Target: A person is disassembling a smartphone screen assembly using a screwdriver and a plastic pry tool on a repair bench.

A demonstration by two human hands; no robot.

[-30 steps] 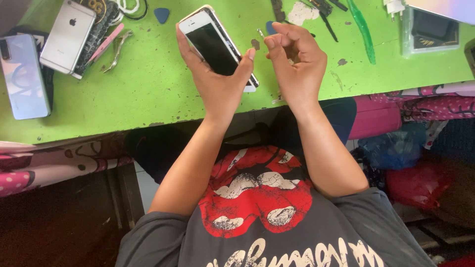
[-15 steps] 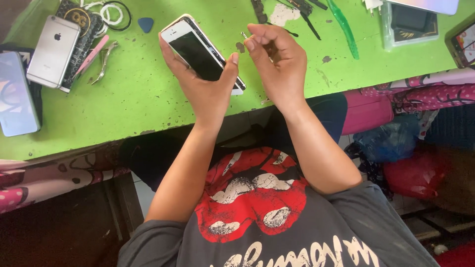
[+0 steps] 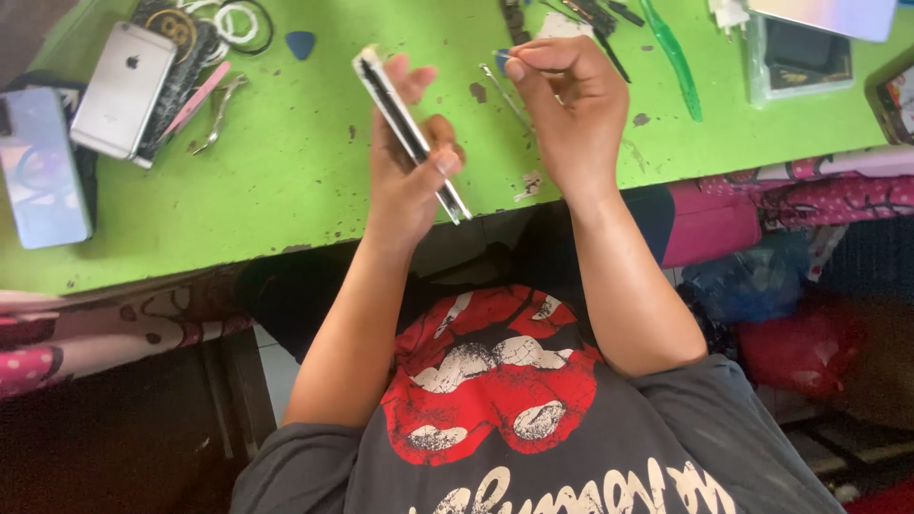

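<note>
Centre frame, above the green bench [image 3: 286, 190]: I see the left hand [image 3: 409, 176] clasp a white smartphone [image 3: 409, 133] edge-on, exposing its seam; the right hand [image 3: 571, 114] pinches a blue pick [image 3: 501, 59] beside it.

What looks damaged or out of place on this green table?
The green table is worn: dark chips mark its paint near the right hand. The phone in the left hand is turned on edge. Tools lie scattered along the far side.
</note>
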